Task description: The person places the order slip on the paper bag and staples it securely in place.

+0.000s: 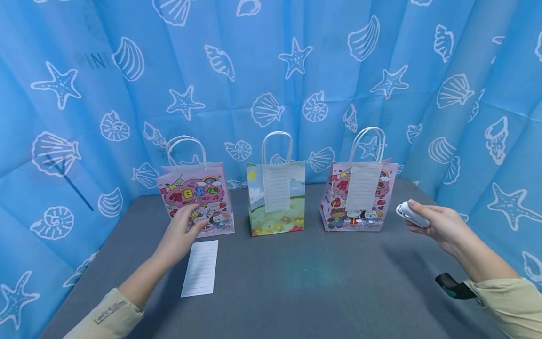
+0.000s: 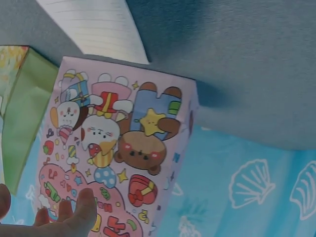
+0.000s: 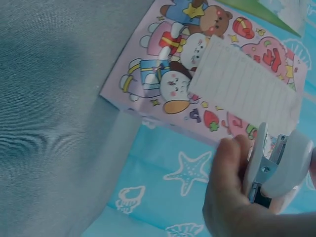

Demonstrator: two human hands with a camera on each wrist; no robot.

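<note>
My right hand [image 1: 440, 225] grips a white stapler [image 1: 412, 214] in the air, to the right of the right pink gift bag [image 1: 334, 221]. The stapler's metal parts show in the right wrist view. In front of the left pink gift bag [image 1: 226, 197], my left hand [image 1: 179, 235] reaches with fingers spread and nothing held. A lined paper slip [image 1: 200, 268] lies on the table just below that hand. Between the pink bags stands a green meadow-print gift bag [image 1: 275, 223]. Lined slips hang on the fronts of the middle and right bags, at their handles; the left bag's front bears none.
The grey table [image 1: 322, 292] carries the bags in a row along its back edge. Behind it hangs a blue curtain [image 1: 254, 61] with white shells and starfish. A dark band [image 1: 455, 286] is at the right sleeve.
</note>
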